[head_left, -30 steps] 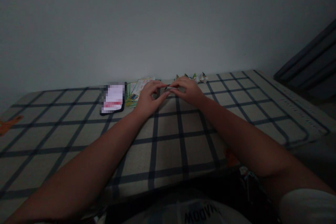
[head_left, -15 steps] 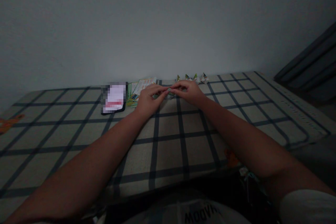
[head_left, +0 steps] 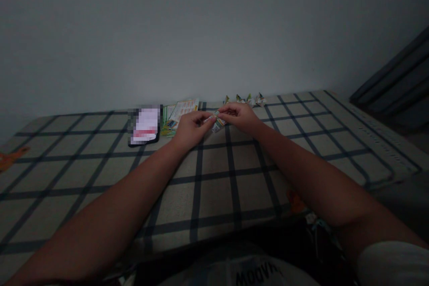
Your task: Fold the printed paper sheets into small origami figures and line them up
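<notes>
My left hand (head_left: 189, 127) and my right hand (head_left: 241, 116) meet over the far middle of a checked cloth (head_left: 214, 178). Both pinch a small folded piece of printed paper (head_left: 217, 123), which hangs between the fingertips just above the cloth. The fingers of both hands are curled and closed on it. A stack of printed paper sheets (head_left: 177, 114) lies just behind my left hand. Several small folded paper shapes (head_left: 248, 98) stand in a row behind my right hand, near the wall.
A phone (head_left: 145, 126) with a lit screen lies left of the paper stack. An orange scrap (head_left: 11, 157) sits at the cloth's left edge. A plain wall runs close behind. Dark furniture (head_left: 395, 85) stands at the right.
The folded paper was flat and thin between my fingertips; now it is turned so its printed face shows and hangs lower. My hands stayed in nearly the same place.
</notes>
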Demonstrator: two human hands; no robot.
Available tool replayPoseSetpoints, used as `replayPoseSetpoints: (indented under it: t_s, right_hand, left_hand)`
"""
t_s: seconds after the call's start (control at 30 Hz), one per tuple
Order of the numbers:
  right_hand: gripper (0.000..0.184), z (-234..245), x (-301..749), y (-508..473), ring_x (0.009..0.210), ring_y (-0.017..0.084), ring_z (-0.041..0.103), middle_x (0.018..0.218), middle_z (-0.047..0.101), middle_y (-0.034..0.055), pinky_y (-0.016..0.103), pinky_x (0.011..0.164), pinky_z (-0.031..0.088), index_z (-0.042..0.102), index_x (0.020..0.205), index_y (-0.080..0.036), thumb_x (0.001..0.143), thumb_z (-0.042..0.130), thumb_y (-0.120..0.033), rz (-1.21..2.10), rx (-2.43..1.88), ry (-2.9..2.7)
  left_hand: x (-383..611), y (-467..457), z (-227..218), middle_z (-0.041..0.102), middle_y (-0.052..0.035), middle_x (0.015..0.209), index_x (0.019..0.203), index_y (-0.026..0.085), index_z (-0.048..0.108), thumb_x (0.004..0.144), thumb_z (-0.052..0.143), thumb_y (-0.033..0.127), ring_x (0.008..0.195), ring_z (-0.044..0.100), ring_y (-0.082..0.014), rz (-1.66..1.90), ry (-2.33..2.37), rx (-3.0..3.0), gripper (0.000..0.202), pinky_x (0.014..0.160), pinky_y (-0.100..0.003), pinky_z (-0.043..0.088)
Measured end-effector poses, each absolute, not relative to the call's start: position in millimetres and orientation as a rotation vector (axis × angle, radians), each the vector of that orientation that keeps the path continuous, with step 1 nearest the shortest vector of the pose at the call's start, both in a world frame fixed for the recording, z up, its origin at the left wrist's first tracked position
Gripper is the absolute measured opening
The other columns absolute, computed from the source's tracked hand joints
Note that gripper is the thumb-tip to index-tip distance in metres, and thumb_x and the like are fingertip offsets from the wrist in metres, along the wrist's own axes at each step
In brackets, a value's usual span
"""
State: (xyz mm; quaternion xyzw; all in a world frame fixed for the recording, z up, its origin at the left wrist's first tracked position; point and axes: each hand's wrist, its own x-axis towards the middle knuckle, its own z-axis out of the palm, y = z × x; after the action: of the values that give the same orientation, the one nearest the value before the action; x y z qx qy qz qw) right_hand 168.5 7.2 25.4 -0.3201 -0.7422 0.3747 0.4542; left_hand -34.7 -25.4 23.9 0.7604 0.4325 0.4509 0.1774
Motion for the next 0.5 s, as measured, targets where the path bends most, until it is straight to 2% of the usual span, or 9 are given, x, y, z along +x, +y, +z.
replayPoseSetpoints:
  t_s: [0.23,0.4,0.5]
  right_hand:
    - [0.029,29.0,169.0,3.6,0.072,0.015,0.064,0.077,0.072,0.0037,0.028,0.067,0.05,0.071,0.082,-0.015,0.075,0.077,-0.043,0.843,-0.827,-1.841]
    - [0.034,25.0,166.1,6.8,0.074,0.015,0.066,0.083,0.073,0.0041,0.028,0.068,0.054,0.072,0.094,-0.016,0.073,0.078,-0.043,1.046,-0.829,-1.745]
    - [0.033,24.4,165.3,6.2,0.068,0.014,0.065,0.076,0.071,0.0027,0.028,0.066,0.054,0.072,0.093,-0.015,0.075,0.076,-0.043,1.123,-0.835,-1.777]
  left_hand:
    - [-34.5,-22.0,18.1,0.073,-0.0034,0.078,0.093,0.018,0.077,0.085,0.068,0.048,0.064,0.06,-0.0154,1.14,1.174,2.012,0.032,0.057,-0.026,0.042]
    - [-36.0,-20.1,19.8,0.07,-0.0026,0.069,0.085,0.017,0.075,0.083,0.069,0.052,0.06,0.058,-0.0153,1.193,1.219,1.969,0.035,0.055,-0.026,0.041]
    - [-36.4,-21.7,24.2,0.07,-0.0026,0.069,0.082,0.018,0.073,0.084,0.07,0.048,0.061,0.059,-0.0149,1.255,1.243,1.942,0.031,0.056,-0.026,0.042]
